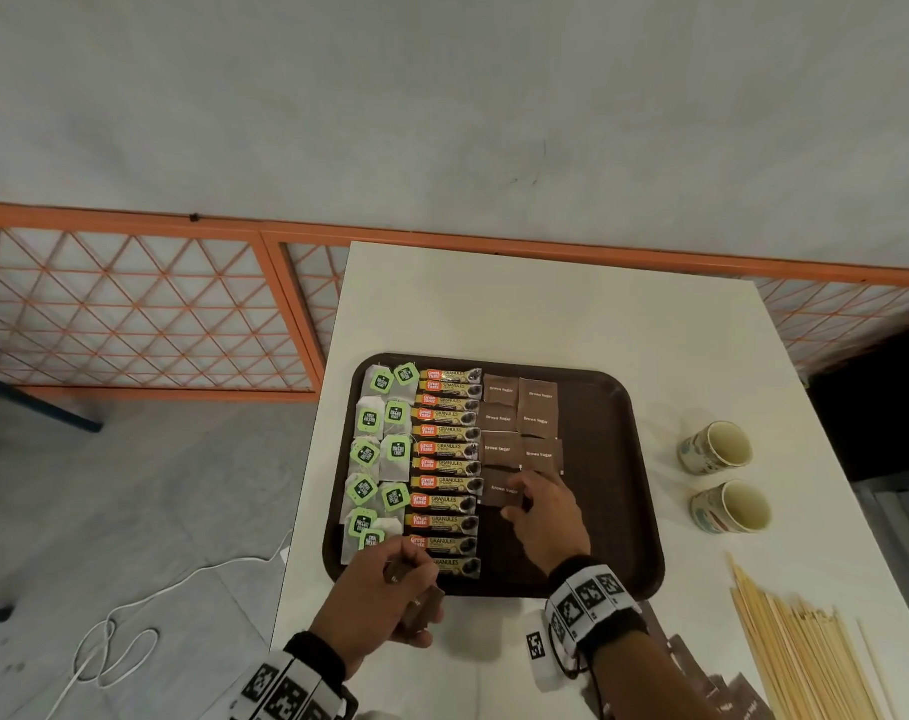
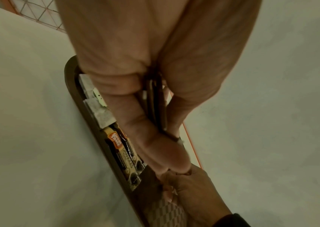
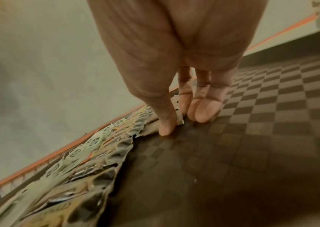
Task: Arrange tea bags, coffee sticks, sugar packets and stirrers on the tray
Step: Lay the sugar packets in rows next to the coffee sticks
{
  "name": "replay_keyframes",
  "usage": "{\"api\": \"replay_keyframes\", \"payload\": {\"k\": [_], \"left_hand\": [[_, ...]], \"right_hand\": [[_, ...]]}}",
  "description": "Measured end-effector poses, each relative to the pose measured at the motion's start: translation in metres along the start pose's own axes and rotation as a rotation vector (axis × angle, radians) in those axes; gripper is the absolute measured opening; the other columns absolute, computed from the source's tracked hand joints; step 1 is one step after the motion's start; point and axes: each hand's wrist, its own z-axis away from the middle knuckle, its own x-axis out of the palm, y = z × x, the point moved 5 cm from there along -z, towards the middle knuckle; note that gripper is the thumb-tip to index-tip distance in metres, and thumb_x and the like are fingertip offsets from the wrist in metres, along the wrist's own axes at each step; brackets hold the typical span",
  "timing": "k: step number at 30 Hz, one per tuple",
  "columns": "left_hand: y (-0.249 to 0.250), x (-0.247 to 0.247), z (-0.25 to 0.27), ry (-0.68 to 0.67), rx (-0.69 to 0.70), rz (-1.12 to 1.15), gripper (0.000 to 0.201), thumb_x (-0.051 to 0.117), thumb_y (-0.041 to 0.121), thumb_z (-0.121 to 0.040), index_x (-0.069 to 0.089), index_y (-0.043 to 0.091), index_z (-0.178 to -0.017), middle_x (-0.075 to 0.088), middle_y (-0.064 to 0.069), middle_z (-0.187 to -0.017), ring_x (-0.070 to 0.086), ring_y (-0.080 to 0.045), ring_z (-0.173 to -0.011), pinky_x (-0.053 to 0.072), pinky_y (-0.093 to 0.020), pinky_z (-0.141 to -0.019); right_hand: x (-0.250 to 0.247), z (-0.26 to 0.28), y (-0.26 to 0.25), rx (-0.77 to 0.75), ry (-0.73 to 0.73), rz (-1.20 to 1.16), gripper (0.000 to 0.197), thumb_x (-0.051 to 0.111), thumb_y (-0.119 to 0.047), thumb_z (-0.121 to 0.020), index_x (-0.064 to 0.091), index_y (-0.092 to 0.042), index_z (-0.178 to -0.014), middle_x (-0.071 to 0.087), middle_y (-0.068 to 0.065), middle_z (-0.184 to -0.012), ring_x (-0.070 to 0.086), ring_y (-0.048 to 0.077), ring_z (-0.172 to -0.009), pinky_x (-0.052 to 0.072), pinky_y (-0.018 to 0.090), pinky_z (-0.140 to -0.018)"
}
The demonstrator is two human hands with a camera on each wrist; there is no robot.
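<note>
**Tray partly filled, stirrers off it**

The dark brown tray (image 1: 618, 491) lies flat on the table. Along its left side lie two columns of tea bags (image 1: 379, 454) with green tags. Beside them runs a column of coffee sticks (image 1: 447, 465), laid crosswise and touching. Right of these, brown sugar packets (image 1: 520, 423) lie flat in two columns. The wooden stirrers (image 1: 800, 652) lie in a loose bundle on the table, well right of the tray.

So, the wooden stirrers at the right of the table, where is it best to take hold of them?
Probably pinch the stirrers at mid-length, from above with the right hand. They lie flat, fanned in a loose bundle beside the tray, so a middle grip should keep the thin sticks balanced.
</note>
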Motion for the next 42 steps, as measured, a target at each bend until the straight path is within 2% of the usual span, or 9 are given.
{"api": "replay_keyframes", "payload": {"k": [9, 13, 17, 20, 23, 29, 32, 36, 42], "left_hand": [[0.002, 0.003, 0.000, -0.036, -0.023, 0.185, 0.028, 0.058, 0.025, -0.096, 0.058, -0.002, -0.105, 0.070, -0.024, -0.093, 0.070, -0.034, -0.080, 0.057, -0.041, -0.063], [0.009, 0.009, 0.002, -0.146, -0.055, 0.543, 0.027, 0.038, 0.009, -0.100, 0.062, 0.000, -0.111, 0.067, -0.028, -0.107, 0.067, -0.043, -0.094, 0.061, -0.048, -0.067], [0.012, 0.022, -0.003, -0.207, -0.031, 0.608, 0.037, 0.032, -0.007, -0.096, 0.062, 0.001, -0.117, 0.065, -0.028, -0.116, 0.068, -0.044, -0.095, 0.060, -0.052, -0.070], [0.011, 0.038, -0.005, -0.199, 0.016, 0.536, 0.035, 0.042, -0.006, -0.098, 0.062, 0.008, -0.123, 0.066, -0.022, -0.121, 0.067, -0.043, -0.101, 0.060, -0.050, -0.073], [0.005, 0.052, -0.007, -0.127, 0.047, 0.438, 0.036, 0.056, -0.004, -0.092, 0.061, 0.013, -0.123, 0.066, -0.022, -0.120, 0.068, -0.043, -0.101, 0.059, -0.051, -0.077], [0.000, 0.081, -0.010, 0.041, 0.065, 0.370, 0.024, 0.066, 0.000, -0.087, 0.062, 0.005, -0.110, 0.070, -0.023, -0.105, 0.072, -0.034, -0.086, 0.060, -0.041, -0.068], [-0.003, 0.086, -0.013, 0.083, 0.037, 0.419, 0.026, 0.067, -0.002, -0.086, 0.061, 0.005, -0.110, 0.071, -0.023, -0.102, 0.072, -0.032, -0.083, 0.060, -0.040, -0.069], [-0.013, 0.069, -0.011, 0.109, -0.008, 0.421, 0.021, 0.060, 0.002, -0.093, 0.059, 0.005, -0.113, 0.069, -0.022, -0.100, 0.071, -0.035, -0.089, 0.060, -0.046, -0.075], [-0.024, 0.040, -0.010, 0.054, -0.100, 0.460, 0.034, 0.038, -0.011, -0.095, 0.052, 0.008, -0.119, 0.070, -0.027, -0.107, 0.069, -0.043, -0.099, 0.055, -0.060, -0.086]], "right_hand": [[-0.009, -0.002, -0.006, -0.031, -0.001, 0.000, 0.027, 0.068, -0.013, -0.087, 0.062, -0.026, -0.110, 0.050, -0.008, -0.122, 0.057, 0.018, -0.107, 0.052, 0.039, -0.092], [-0.028, 0.025, -0.019, -0.124, 0.031, -0.069, 0.013, 0.067, -0.022, -0.091, 0.063, -0.026, -0.103, 0.058, -0.011, -0.103, 0.059, 0.004, -0.090, 0.052, 0.025, -0.084], [-0.042, 0.071, -0.049, -0.211, -0.179, -0.255, 0.007, 0.063, -0.030, -0.093, 0.068, -0.025, -0.093, 0.068, -0.009, -0.085, 0.063, 0.002, -0.071, 0.053, 0.017, -0.065], [-0.044, 0.089, -0.049, -0.171, -0.277, -0.289, 0.012, 0.070, -0.036, -0.088, 0.068, -0.025, -0.092, 0.071, -0.003, -0.082, 0.066, 0.007, -0.067, 0.053, 0.018, -0.060], [-0.048, 0.093, -0.031, -0.124, -0.212, -0.313, 0.006, 0.073, -0.031, -0.086, 0.071, -0.025, -0.088, 0.072, -0.004, -0.077, 0.068, 0.011, -0.071, 0.057, 0.024, -0.068], [-0.054, 0.097, 0.003, 0.073, -0.234, -0.529, 0.007, 0.067, -0.025, -0.091, 0.073, -0.022, -0.094, 0.074, -0.001, -0.081, 0.068, 0.014, -0.073, 0.056, 0.025, -0.069], [-0.058, 0.082, 0.017, 0.138, -0.187, -0.606, 0.007, 0.068, -0.022, -0.090, 0.073, -0.021, -0.094, 0.075, 0.006, -0.087, 0.069, 0.020, -0.078, 0.057, 0.032, -0.075], [-0.065, 0.029, 0.040, 0.221, -0.079, -0.568, 0.006, 0.067, -0.016, -0.091, 0.072, -0.018, -0.088, 0.069, 0.013, -0.078, 0.056, 0.014, -0.066, 0.045, 0.021, -0.059], [-0.042, -0.021, 0.055, 0.260, -0.068, -0.435, 0.008, 0.076, -0.013, -0.083, 0.075, -0.007, -0.087, 0.067, 0.000, -0.065, 0.056, 0.008, -0.054, 0.044, 0.015, -0.054]]}}
